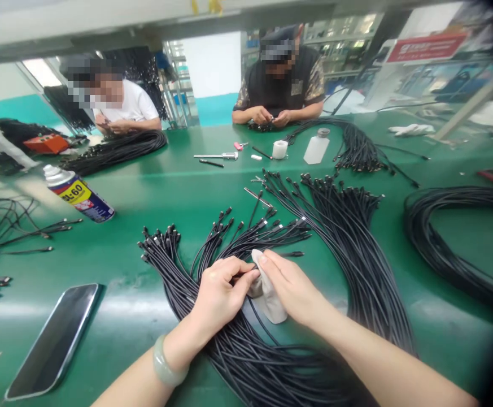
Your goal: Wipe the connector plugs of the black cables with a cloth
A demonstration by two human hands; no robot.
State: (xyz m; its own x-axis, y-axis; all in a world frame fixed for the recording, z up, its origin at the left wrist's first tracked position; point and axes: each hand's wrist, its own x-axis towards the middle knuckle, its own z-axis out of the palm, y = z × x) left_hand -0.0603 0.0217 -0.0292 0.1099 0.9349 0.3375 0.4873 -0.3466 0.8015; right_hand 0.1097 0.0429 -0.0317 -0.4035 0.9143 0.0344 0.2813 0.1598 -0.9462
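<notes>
My left hand (221,294) is curled, its fingertips pinched on the end of a thin black cable (252,311) that runs down between my hands. My right hand (291,288) is closed on a small grey-white cloth (267,294), pressing it against that cable end. Both hands hover over a large fan of black cables with plug ends (212,237) spread across the green table (165,186). A pale green bangle (165,364) sits on my left wrist.
A phone (55,342) lies face up at the near left. A spray can (79,195) lies on its side further back. More cable bundles (449,249) lie to the right. Two people work on cables across the table, with a white bottle (316,147) and small tools near them.
</notes>
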